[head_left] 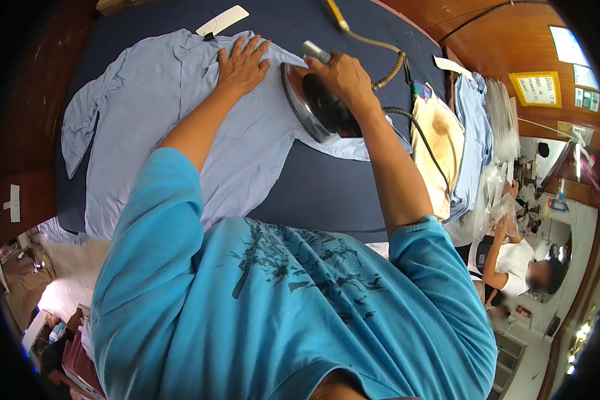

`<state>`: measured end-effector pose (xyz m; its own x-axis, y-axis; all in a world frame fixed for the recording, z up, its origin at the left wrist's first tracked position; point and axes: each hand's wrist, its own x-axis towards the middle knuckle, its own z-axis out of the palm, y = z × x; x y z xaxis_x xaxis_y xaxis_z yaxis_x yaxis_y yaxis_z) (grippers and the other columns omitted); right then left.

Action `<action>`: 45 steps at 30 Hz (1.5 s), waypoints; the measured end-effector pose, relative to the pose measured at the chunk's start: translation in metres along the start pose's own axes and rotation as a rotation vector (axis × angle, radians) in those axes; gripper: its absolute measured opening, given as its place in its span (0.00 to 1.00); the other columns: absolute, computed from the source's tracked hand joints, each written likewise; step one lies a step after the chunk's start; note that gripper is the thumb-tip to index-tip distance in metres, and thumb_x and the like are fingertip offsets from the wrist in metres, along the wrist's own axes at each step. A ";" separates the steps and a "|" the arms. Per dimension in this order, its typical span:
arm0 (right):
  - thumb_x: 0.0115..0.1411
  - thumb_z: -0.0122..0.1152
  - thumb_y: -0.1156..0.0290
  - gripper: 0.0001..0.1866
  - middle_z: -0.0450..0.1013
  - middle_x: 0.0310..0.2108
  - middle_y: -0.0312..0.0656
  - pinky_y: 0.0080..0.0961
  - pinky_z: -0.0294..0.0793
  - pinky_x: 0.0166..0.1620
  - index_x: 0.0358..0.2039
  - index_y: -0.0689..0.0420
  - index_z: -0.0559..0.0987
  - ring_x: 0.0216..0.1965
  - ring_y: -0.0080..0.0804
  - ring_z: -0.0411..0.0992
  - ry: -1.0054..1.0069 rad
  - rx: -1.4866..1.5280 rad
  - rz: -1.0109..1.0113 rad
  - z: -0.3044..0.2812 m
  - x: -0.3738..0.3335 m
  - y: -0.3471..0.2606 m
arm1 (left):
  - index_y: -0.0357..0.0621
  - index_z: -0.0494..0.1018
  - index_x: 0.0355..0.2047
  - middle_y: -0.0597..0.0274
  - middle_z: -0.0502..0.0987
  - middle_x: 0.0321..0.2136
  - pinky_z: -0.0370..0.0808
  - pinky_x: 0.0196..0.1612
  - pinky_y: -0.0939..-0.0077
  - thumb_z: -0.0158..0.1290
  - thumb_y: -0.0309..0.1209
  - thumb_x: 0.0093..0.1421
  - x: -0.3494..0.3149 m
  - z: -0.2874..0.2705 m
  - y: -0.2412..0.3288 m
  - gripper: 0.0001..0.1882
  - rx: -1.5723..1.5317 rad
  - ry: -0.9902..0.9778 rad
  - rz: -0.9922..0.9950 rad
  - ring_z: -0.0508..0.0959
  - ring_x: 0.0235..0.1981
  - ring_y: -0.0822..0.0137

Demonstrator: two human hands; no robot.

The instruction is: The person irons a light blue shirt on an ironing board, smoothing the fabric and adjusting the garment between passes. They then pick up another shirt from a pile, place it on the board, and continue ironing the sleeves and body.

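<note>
The iron (317, 108) shows glossy metal, the shirt (155, 110) matt cloth.

1. Hands of the person: two, namely the left hand (243, 65) and the right hand (343, 83).
2. Electric appliance: one iron (307, 110).
3. Spread garment: one pale blue shirt (153, 100).
4. Work surface: one desk (333, 193), dark blue.
5. Garments at the desk's right end: at least two, a yellow garment (440, 153) and a blue garment (473, 133).
6. White card (223, 21) at the far edge: one.
7. Yellow-bordered notice (539, 89), far right: one.
8. Clear plastic sheets (503, 120), right: several, exact number indistinguishable.
</note>
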<state>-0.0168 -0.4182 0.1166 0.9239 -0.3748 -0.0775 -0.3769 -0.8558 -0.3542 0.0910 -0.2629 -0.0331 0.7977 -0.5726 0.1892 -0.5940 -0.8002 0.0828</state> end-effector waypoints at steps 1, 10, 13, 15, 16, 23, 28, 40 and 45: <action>0.51 0.52 0.43 0.31 0.74 0.33 0.57 0.38 0.71 0.43 0.35 0.61 0.79 0.40 0.53 0.73 0.043 -0.001 0.004 0.003 0.011 0.008 | 0.65 0.53 0.62 0.72 0.51 0.63 0.49 0.56 0.44 0.36 0.46 0.60 0.004 0.001 -0.001 0.27 0.004 0.006 0.010 0.50 0.63 0.63; 0.48 0.54 0.40 0.33 0.74 0.36 0.56 0.37 0.70 0.46 0.36 0.62 0.78 0.42 0.52 0.72 0.051 -0.005 0.032 0.009 0.013 0.049 | 0.63 0.52 0.62 0.72 0.51 0.63 0.50 0.56 0.40 0.38 0.44 0.61 0.010 -0.001 0.005 0.28 0.043 -0.046 0.040 0.50 0.64 0.62; 0.46 0.58 0.40 0.34 0.74 0.36 0.58 0.36 0.70 0.46 0.40 0.61 0.76 0.42 0.52 0.72 -0.013 -0.035 0.075 -0.018 0.011 0.060 | 0.65 0.52 0.61 0.73 0.51 0.63 0.51 0.55 0.37 0.39 0.44 0.61 0.012 -0.007 0.000 0.27 -0.003 -0.072 0.035 0.49 0.64 0.62; 0.44 0.62 0.42 0.37 0.73 0.36 0.60 0.35 0.71 0.45 0.43 0.64 0.74 0.40 0.53 0.72 -0.144 -0.018 -0.035 -0.035 -0.018 0.056 | 0.68 0.51 0.62 0.73 0.48 0.64 0.50 0.56 0.37 0.38 0.44 0.60 0.013 -0.002 -0.008 0.28 0.041 -0.107 -0.016 0.48 0.65 0.62; 0.44 0.62 0.43 0.37 0.73 0.36 0.59 0.35 0.71 0.44 0.42 0.65 0.74 0.39 0.51 0.73 -0.065 -0.037 -0.028 -0.036 -0.038 0.070 | 0.68 0.50 0.62 0.73 0.48 0.64 0.50 0.56 0.37 0.38 0.45 0.60 0.015 0.003 -0.009 0.28 0.052 -0.115 -0.015 0.48 0.65 0.62; 0.43 0.63 0.47 0.36 0.74 0.37 0.59 0.33 0.72 0.41 0.43 0.67 0.73 0.39 0.46 0.74 -0.021 -0.153 0.456 -0.094 -0.223 0.127 | 0.66 0.50 0.62 0.72 0.49 0.64 0.50 0.55 0.37 0.36 0.46 0.60 0.012 0.010 -0.004 0.29 0.022 -0.050 0.037 0.48 0.64 0.60; 0.42 0.65 0.50 0.35 0.74 0.37 0.58 0.34 0.70 0.42 0.44 0.65 0.72 0.41 0.49 0.73 -0.007 -0.169 0.753 -0.080 -0.332 0.142 | 0.66 0.50 0.63 0.71 0.50 0.64 0.49 0.55 0.37 0.36 0.47 0.60 0.014 0.020 -0.008 0.29 0.034 0.003 0.052 0.49 0.64 0.59; 0.46 0.63 0.50 0.35 0.73 0.36 0.59 0.32 0.69 0.44 0.42 0.71 0.72 0.39 0.45 0.74 0.178 0.305 0.516 -0.048 -0.237 0.097 | 0.56 0.69 0.48 0.69 0.70 0.44 0.62 0.46 0.59 0.49 0.36 0.55 -0.046 -0.039 0.052 0.19 -0.105 0.347 0.650 0.69 0.46 0.70; 0.44 0.62 0.46 0.38 0.74 0.35 0.59 0.33 0.70 0.44 0.44 0.68 0.73 0.39 0.50 0.73 0.134 0.094 0.270 -0.048 -0.129 0.074 | 0.50 0.74 0.36 0.68 0.72 0.29 0.63 0.39 0.70 0.55 0.35 0.50 -0.112 -0.064 0.088 0.12 -0.364 0.107 0.629 0.72 0.32 0.69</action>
<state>-0.1670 -0.4506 0.1449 0.7717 -0.6332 -0.0596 -0.5943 -0.6845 -0.4222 -0.0577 -0.2576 0.0154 0.2911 -0.8685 0.4011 -0.9480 -0.2056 0.2429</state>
